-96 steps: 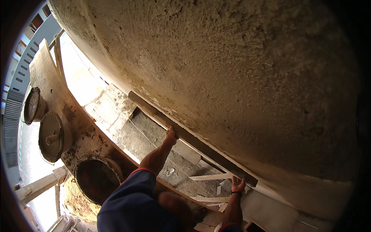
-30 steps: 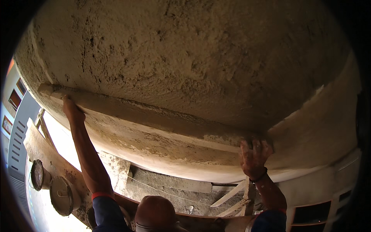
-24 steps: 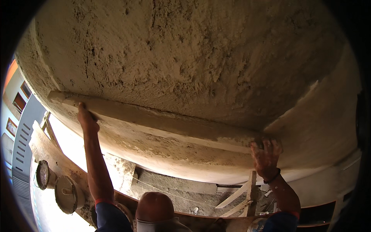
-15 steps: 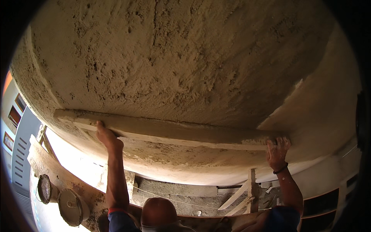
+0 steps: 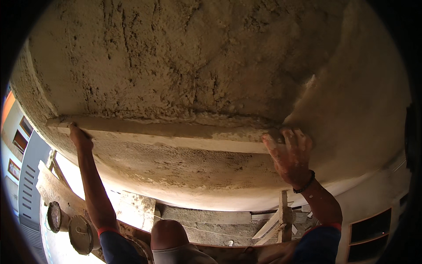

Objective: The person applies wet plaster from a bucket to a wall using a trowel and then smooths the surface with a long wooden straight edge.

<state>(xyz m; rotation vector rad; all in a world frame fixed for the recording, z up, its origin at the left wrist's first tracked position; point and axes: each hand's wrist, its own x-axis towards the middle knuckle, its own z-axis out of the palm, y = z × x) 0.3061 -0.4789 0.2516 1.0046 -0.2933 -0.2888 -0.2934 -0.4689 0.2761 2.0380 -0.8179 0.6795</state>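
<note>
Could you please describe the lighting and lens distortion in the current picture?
In the head view, corners go black; the gray slotted panel curves near the left rim; glare whitens areas around the buckets; the upper wall is dim; the long bar reads clearly.

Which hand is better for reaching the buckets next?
Probably the left hand: the buckets are on that side, while the right hand is at the far end of the board. Both hands hold it, so the left would let go first.
</note>
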